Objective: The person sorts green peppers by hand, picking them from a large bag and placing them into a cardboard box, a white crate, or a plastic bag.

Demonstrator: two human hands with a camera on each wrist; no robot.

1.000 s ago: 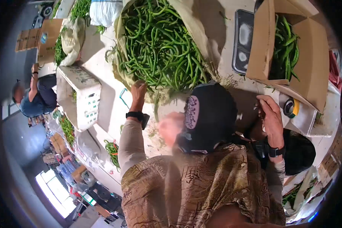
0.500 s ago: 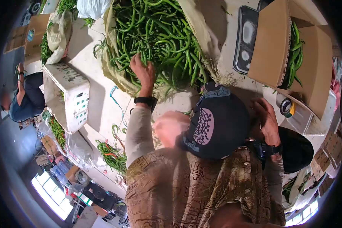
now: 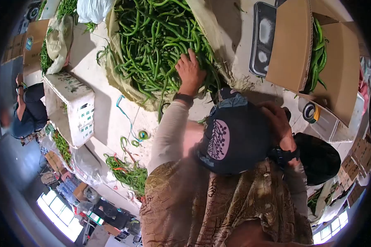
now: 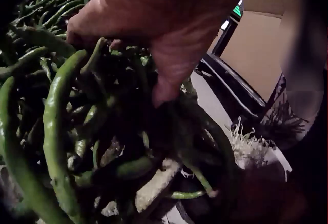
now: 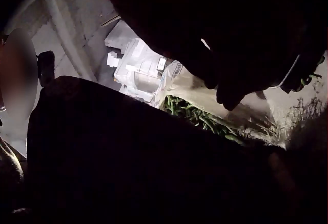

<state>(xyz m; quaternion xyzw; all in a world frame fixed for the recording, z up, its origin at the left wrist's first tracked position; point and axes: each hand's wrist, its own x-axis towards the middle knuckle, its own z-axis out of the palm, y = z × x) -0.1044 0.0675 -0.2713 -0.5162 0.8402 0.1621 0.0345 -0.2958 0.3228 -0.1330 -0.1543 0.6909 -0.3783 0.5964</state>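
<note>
A big heap of long green chili peppers (image 3: 148, 45) fills an open cloth sack (image 3: 111, 70). My left hand (image 3: 189, 74) reaches over the heap's near right part, fingers spread among the peppers. In the left wrist view, the left hand (image 4: 154, 29) has its thumb pointing down, apart from the fingers, with peppers (image 4: 59, 126) beneath; the fingertips are partly hidden. My right hand (image 3: 278, 123) is beside a dark cap (image 3: 239, 127) with a lilac patch, fingers loosely bent and partly covered by it. The right hand (image 5: 220, 90) is a dark outline in its wrist view.
At the right, a cardboard box (image 3: 290, 45) holds some chilies (image 3: 317, 61), beside a black-edged flat tray (image 3: 261, 39). A tape roll (image 3: 310, 112) is near it. On the left are a white crate (image 3: 82, 115), a loose pepper pile (image 3: 127, 173) and a seated person (image 3: 29, 109).
My left hand has gone from the sack's near edge into the heap, then rightward across the peppers. The right hand has shifted slightly left, closer behind the cap.
</note>
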